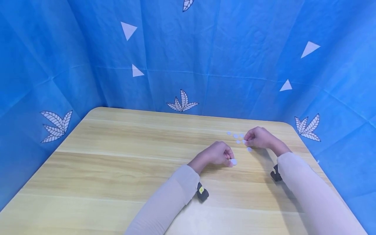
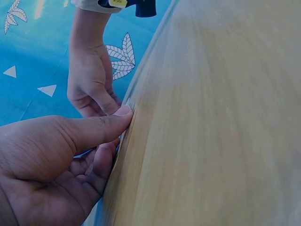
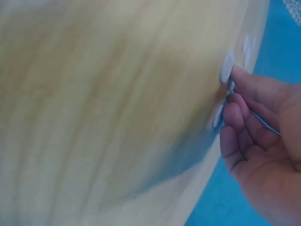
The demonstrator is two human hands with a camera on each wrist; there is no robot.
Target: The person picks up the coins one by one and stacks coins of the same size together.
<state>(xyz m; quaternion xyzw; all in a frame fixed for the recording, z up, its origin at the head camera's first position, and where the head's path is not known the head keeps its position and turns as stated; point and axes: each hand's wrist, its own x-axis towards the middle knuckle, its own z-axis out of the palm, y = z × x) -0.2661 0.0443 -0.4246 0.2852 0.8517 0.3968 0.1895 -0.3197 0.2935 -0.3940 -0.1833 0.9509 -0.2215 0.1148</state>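
Note:
Several small, flat white discs lie in a loose cluster on the wooden table, among them one disc (image 1: pixel 235 136) at the back and another disc (image 1: pixel 249 149) nearer the front. My left hand (image 1: pixel 215 153) is low over the table, pinching a white disc (image 1: pixel 233 162) between thumb and fingers. Over at the cluster's right side, my right hand (image 1: pixel 259 137) has thumb and fingertips together on a white disc (image 1: pixel 244 142). In the right wrist view, one disc (image 3: pixel 227 67) shows at the thumb tip and another disc (image 3: pixel 218 116) beside the curled fingers.
The pale wooden table (image 1: pixel 117 163) has rounded back corners. A blue curtain (image 1: pixel 235 49) with white triangles and leaf prints hangs behind it and along both sides. Small dark devices are worn at the left wrist (image 1: pixel 202 192) and right wrist (image 1: pixel 276 173).

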